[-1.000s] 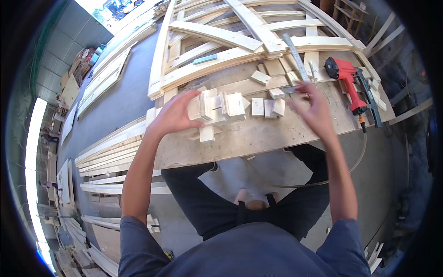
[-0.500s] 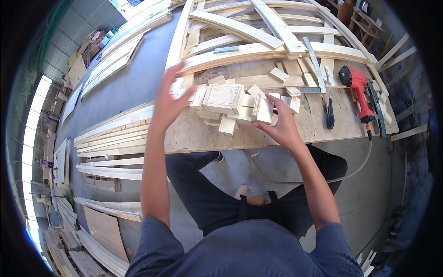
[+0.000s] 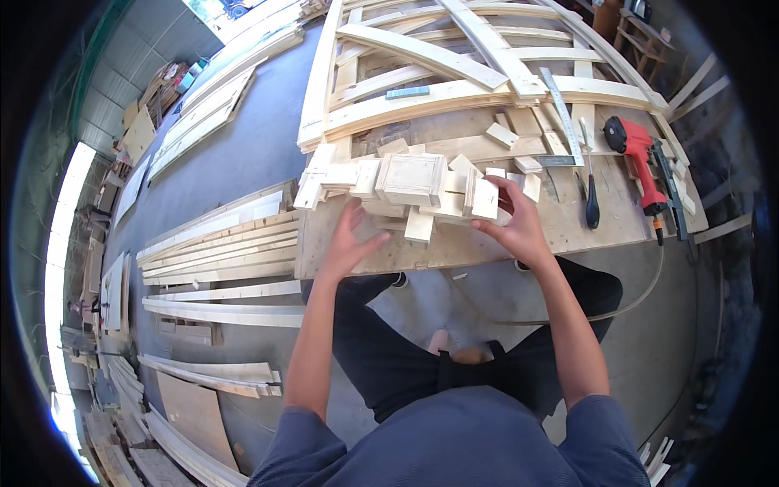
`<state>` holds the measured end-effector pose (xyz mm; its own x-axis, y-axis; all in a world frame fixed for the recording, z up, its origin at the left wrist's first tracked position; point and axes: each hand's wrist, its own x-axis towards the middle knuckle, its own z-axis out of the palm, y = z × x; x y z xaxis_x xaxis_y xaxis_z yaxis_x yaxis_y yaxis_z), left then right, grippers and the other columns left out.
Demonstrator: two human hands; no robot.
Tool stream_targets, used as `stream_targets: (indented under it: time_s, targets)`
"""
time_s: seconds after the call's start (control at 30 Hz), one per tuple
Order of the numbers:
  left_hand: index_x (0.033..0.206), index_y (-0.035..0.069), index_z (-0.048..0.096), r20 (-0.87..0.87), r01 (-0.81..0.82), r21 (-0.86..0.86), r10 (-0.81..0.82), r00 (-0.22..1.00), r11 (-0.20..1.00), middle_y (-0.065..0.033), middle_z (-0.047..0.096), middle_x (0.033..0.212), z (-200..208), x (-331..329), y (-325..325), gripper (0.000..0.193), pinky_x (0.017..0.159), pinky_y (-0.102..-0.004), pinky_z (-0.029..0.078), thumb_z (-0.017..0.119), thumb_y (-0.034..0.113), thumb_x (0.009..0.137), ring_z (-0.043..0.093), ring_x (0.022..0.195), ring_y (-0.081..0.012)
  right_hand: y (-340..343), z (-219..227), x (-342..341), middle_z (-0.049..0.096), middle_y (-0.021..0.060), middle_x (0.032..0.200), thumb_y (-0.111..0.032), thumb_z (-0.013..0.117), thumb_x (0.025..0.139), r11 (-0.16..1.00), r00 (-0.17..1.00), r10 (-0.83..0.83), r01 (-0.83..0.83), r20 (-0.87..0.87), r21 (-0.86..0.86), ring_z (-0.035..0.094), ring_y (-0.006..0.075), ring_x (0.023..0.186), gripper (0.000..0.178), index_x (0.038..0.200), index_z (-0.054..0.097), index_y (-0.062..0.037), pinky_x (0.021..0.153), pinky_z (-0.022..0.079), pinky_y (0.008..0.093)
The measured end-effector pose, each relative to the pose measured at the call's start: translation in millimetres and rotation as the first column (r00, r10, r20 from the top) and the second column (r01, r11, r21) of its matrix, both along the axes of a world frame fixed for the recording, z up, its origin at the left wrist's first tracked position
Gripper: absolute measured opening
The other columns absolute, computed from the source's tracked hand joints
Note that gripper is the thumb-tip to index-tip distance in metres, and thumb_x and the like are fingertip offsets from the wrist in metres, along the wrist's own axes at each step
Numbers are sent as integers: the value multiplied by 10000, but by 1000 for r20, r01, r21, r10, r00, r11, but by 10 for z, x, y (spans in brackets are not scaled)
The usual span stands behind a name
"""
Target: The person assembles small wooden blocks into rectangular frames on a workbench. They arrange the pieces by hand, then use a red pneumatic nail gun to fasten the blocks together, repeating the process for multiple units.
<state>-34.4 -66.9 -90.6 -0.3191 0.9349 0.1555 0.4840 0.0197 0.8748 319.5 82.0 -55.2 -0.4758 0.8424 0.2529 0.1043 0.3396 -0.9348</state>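
At the right end of a pile of pale wood offcuts, my right hand [image 3: 523, 227] is closed around a small wood block [image 3: 485, 200], thumb at its near side and fingers at its far right side. My left hand [image 3: 349, 243] is by the pile's near left side, thumb and fingers apart, holding nothing. Between the hands lies a larger squarish wood piece [image 3: 411, 178] with raised edge strips. A short block [image 3: 419, 226] sticks out from the pile toward me. Several crossed offcuts [image 3: 324, 176] form the pile's left end.
A slatted wood frame [image 3: 422, 53] covers the workbench's far part. To the right lie a metal try square [image 3: 563, 122], a screwdriver [image 3: 591, 199] and a red nail gun [image 3: 641, 166] with a hose. Long boards [image 3: 223, 256] are stacked left of the bench.
My left hand has come from above the pile's left end toward me and rightward, uncovering the offcuts there. My right hand stays around the same small block.
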Motion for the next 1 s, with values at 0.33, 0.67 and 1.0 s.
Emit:
stream_targets:
  time_s: [0.33,0.67,1.0]
  targets:
    - [1339,-58,678,128,0,65,-9,992,998,-165,804,1253,-165,83,277,445,1005,-383,629,870,50,953,785,1153,-249,36,-96,-12,611,239,1586,-165,970,886,994,993,-102,100,-62,-32,619,360,1463,1052,1734,360,-41,1222,543,473]
    - [1391,-41,667,-95,-219,19,219,971,976,-133,794,1280,-280,360,6,400,1065,-358,586,819,79,1041,757,1191,-202,-125,-492,368,705,153,1206,-115,834,930,897,934,-357,348,-19,274,693,324,1138,465,1366,695,-33,972,571,434]
    - [1305,-52,683,-35,-266,57,268,963,962,-186,797,1231,-174,523,-74,379,1033,-395,564,814,197,1051,752,1139,-255,392,-432,473,697,220,1189,-362,891,872,805,738,-592,528,323,269,685,420,1153,542,1224,698,2,985,566,513]
